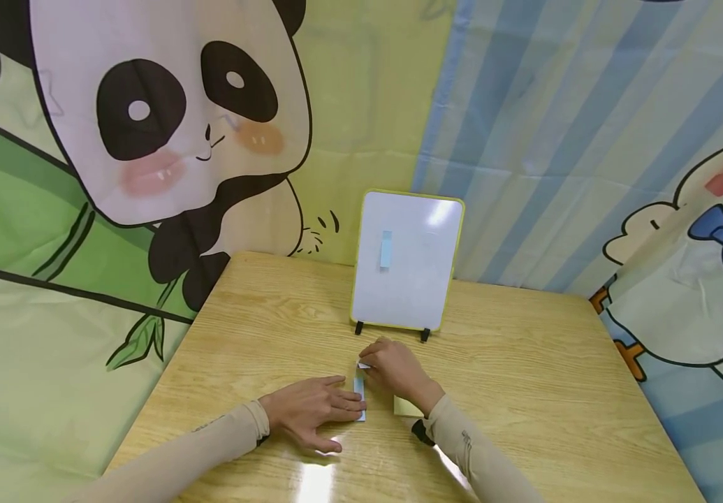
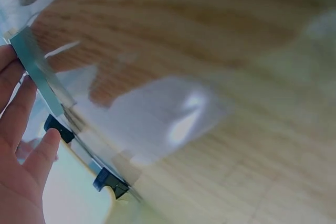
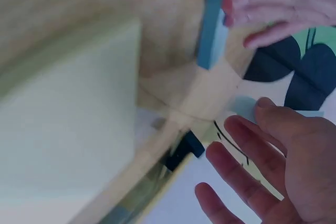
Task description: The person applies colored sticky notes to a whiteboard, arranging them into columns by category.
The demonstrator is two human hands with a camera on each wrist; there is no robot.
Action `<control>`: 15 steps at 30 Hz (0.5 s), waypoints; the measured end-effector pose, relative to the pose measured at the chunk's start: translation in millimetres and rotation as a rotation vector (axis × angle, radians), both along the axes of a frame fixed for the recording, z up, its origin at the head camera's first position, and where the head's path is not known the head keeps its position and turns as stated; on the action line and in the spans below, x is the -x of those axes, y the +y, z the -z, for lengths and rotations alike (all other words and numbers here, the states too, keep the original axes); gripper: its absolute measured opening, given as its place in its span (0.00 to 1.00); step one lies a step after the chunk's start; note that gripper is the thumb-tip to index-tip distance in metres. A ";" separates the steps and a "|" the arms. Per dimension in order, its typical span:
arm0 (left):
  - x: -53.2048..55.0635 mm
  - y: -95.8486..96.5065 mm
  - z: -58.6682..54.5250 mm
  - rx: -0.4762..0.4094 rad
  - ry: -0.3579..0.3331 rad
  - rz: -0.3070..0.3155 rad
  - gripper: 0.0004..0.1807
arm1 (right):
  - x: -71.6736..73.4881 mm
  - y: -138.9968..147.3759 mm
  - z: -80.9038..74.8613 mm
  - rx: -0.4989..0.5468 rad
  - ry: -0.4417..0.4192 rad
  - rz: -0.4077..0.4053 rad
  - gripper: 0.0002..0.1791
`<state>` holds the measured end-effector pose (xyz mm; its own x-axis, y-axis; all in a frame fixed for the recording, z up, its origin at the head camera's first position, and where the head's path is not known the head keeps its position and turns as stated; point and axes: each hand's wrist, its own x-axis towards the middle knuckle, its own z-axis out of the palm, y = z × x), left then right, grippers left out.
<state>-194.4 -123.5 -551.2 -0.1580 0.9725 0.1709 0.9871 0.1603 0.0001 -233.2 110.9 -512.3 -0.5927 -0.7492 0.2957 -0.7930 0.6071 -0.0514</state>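
Note:
A narrow light-blue pad of sticky notes [image 1: 359,386] lies on the table in front of the person. The left hand [image 1: 313,411] rests across its near end, fingers extended and pressing on it. Just beyond the pad's far end, the right hand [image 1: 395,367] pinches a small pale-blue slip [image 1: 363,365] between thumb and index finger. In the right wrist view this slip [image 3: 244,106] shows at the thumb tip, and the other fingers are spread loosely. Beneath the right wrist lies a pale-yellow pad of notes [image 1: 407,407], partly hidden by the arm.
A whiteboard [image 1: 408,293] with a yellow rim stands behind the hands on black feet [image 1: 425,335]. One light-blue strip [image 1: 385,250] is stuck on its left half. The wooden table [image 1: 524,363] meets a curtain printed with cartoon animals [image 1: 172,105].

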 end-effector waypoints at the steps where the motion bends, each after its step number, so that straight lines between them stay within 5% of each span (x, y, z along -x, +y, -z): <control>1: 0.2 0.0 0.7 0.001 0.001 0.002 0.36 | 1.1 0.8 -1.6 0.016 0.008 0.005 0.06; 6: 0.7 0.0 -1.6 0.018 0.001 0.000 0.36 | 3.6 5.5 -8.1 0.059 0.056 0.022 0.06; 15: 0.1 1.7 -6.7 0.037 0.006 0.000 0.35 | 4.6 9.1 2.2 0.049 0.110 -0.002 0.03</control>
